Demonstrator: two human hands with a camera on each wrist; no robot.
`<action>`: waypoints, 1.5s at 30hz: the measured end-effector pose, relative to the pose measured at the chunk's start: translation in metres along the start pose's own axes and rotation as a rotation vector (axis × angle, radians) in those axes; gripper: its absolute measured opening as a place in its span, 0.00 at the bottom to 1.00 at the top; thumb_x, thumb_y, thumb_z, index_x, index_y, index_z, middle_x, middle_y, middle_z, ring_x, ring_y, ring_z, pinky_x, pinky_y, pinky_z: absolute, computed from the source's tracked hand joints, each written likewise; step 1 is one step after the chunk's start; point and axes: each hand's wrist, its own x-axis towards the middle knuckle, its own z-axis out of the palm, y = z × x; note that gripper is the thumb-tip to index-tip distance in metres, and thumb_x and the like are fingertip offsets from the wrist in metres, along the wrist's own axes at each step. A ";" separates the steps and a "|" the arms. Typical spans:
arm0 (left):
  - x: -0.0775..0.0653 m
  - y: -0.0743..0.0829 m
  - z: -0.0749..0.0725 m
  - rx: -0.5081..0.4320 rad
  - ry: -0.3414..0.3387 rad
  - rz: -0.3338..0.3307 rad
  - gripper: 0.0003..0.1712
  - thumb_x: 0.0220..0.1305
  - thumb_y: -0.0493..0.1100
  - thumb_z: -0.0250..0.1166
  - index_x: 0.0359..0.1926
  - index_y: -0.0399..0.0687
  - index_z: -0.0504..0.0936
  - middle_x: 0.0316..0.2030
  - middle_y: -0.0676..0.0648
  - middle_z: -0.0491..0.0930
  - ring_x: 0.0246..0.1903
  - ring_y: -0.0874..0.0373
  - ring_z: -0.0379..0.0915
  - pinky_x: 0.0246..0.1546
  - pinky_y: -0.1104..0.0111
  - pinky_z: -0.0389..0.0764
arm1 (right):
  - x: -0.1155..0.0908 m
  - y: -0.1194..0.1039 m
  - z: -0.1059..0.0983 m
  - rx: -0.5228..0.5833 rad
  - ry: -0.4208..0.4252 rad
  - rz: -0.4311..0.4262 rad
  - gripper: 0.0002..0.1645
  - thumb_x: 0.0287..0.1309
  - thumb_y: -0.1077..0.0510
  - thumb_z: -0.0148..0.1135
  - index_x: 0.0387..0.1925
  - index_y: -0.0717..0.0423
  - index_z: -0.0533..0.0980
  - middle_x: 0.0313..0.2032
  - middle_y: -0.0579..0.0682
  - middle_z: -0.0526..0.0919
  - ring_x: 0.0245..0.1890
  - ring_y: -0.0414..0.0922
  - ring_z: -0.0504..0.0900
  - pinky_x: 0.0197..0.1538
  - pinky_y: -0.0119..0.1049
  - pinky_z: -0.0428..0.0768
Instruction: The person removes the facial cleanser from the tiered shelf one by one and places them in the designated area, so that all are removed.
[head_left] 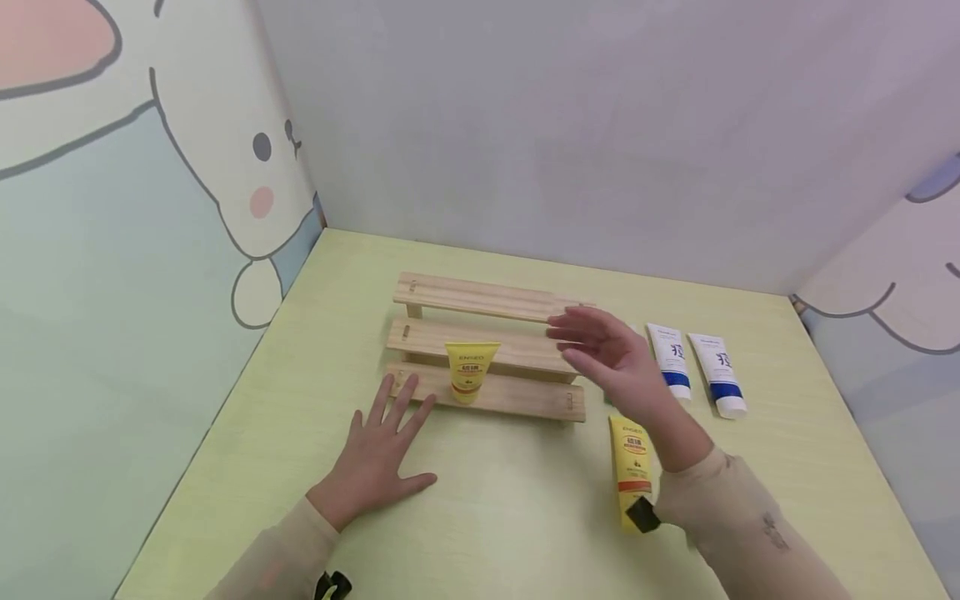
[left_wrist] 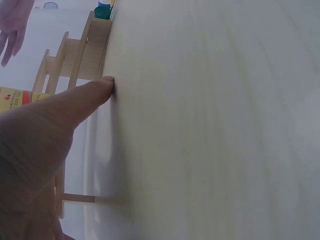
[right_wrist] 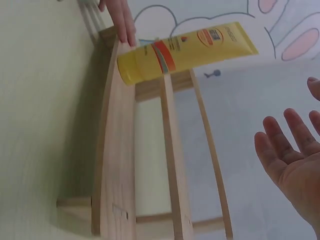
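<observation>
A three-step wooden rack [head_left: 487, 396] stands on the table. On its lowest step a yellow squeeze tube [head_left: 470, 371] stands upright on its cap; the right wrist view shows that tube [right_wrist: 185, 52] from the side. My left hand [head_left: 378, 458] lies with spread, straight fingers at the rack's front left, fingertips at the lowest step. Above the rack's right end my right hand [head_left: 611, 358] is raised, fingers loosely bent and holding nothing. A second yellow tube [head_left: 630, 458] lies on the table beside the right forearm, partly covered by the sleeve.
Two white tubes with blue bands, one nearer [head_left: 669, 358] the rack and one farther right [head_left: 717, 375], lie on the table. Something green [left_wrist: 102, 12] shows past the rack, mostly hidden by the right hand in the head view. Walls with cartoon drawings enclose the table.
</observation>
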 end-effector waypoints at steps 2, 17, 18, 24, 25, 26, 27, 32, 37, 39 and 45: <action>0.000 0.000 0.000 0.004 0.004 0.002 0.64 0.54 0.70 0.75 0.84 0.56 0.55 0.85 0.41 0.42 0.82 0.32 0.35 0.57 0.21 0.69 | 0.010 0.002 0.015 0.006 -0.011 0.028 0.31 0.68 0.74 0.60 0.71 0.64 0.69 0.63 0.54 0.83 0.62 0.43 0.84 0.62 0.33 0.83; 0.001 0.000 -0.003 0.015 -0.006 0.004 0.64 0.55 0.71 0.75 0.84 0.56 0.55 0.85 0.41 0.43 0.82 0.31 0.36 0.57 0.22 0.70 | 0.039 0.012 0.084 -0.013 -0.104 0.176 0.27 0.69 0.68 0.64 0.68 0.60 0.74 0.64 0.60 0.82 0.56 0.48 0.85 0.58 0.34 0.84; 0.001 0.000 -0.003 0.016 -0.007 0.003 0.64 0.55 0.71 0.75 0.84 0.57 0.54 0.85 0.41 0.43 0.82 0.31 0.36 0.57 0.22 0.70 | 0.039 0.012 0.085 -0.023 -0.102 0.179 0.27 0.70 0.67 0.64 0.68 0.60 0.74 0.64 0.59 0.82 0.56 0.48 0.85 0.58 0.33 0.84; 0.001 0.000 -0.004 0.010 -0.003 0.002 0.64 0.54 0.71 0.75 0.84 0.56 0.55 0.85 0.40 0.43 0.82 0.31 0.36 0.57 0.22 0.70 | 0.038 0.015 0.087 -0.056 -0.077 0.174 0.23 0.72 0.66 0.62 0.65 0.60 0.77 0.63 0.58 0.83 0.54 0.44 0.85 0.57 0.32 0.84; 0.001 0.000 -0.004 0.010 -0.003 0.002 0.64 0.54 0.71 0.75 0.84 0.56 0.55 0.85 0.40 0.43 0.82 0.31 0.36 0.57 0.22 0.70 | 0.038 0.016 0.087 -0.061 -0.073 0.170 0.22 0.72 0.66 0.62 0.65 0.60 0.77 0.62 0.58 0.83 0.53 0.43 0.85 0.56 0.32 0.84; 0.001 0.000 -0.004 0.010 -0.002 0.002 0.64 0.54 0.71 0.75 0.84 0.56 0.55 0.85 0.40 0.43 0.82 0.31 0.36 0.57 0.22 0.70 | 0.037 0.016 0.087 -0.065 -0.070 0.167 0.21 0.72 0.66 0.61 0.64 0.60 0.78 0.62 0.58 0.84 0.53 0.43 0.85 0.56 0.32 0.84; 0.001 0.000 -0.003 0.010 -0.002 0.003 0.64 0.54 0.71 0.75 0.84 0.56 0.55 0.85 0.40 0.43 0.82 0.31 0.36 0.57 0.22 0.70 | 0.037 0.016 0.088 -0.067 -0.067 0.162 0.20 0.73 0.66 0.61 0.63 0.61 0.78 0.62 0.58 0.84 0.52 0.42 0.85 0.55 0.32 0.84; 0.001 0.001 -0.004 0.012 0.000 0.003 0.64 0.54 0.71 0.75 0.84 0.56 0.55 0.85 0.40 0.44 0.82 0.31 0.36 0.57 0.22 0.70 | 0.037 0.015 0.091 -0.077 -0.044 0.149 0.18 0.73 0.66 0.60 0.61 0.60 0.81 0.60 0.59 0.85 0.48 0.41 0.85 0.53 0.31 0.84; 0.000 0.001 -0.004 0.006 0.003 0.003 0.64 0.54 0.70 0.76 0.83 0.56 0.56 0.84 0.40 0.44 0.82 0.31 0.36 0.56 0.22 0.69 | 0.035 0.014 0.091 -0.080 -0.002 0.135 0.17 0.73 0.67 0.59 0.60 0.63 0.80 0.55 0.62 0.86 0.45 0.39 0.85 0.51 0.38 0.87; 0.000 0.001 -0.004 0.009 0.005 0.004 0.64 0.54 0.70 0.76 0.83 0.55 0.56 0.84 0.40 0.44 0.82 0.31 0.36 0.56 0.22 0.70 | 0.034 0.013 0.090 -0.086 0.014 0.130 0.17 0.73 0.67 0.59 0.60 0.64 0.80 0.52 0.64 0.86 0.44 0.39 0.86 0.50 0.39 0.88; 0.000 0.001 -0.003 0.024 0.025 0.014 0.63 0.54 0.71 0.75 0.83 0.54 0.58 0.84 0.40 0.46 0.82 0.31 0.37 0.56 0.23 0.71 | 0.027 0.001 0.068 -0.135 0.051 0.095 0.17 0.73 0.67 0.59 0.60 0.64 0.80 0.49 0.64 0.87 0.41 0.38 0.86 0.45 0.35 0.87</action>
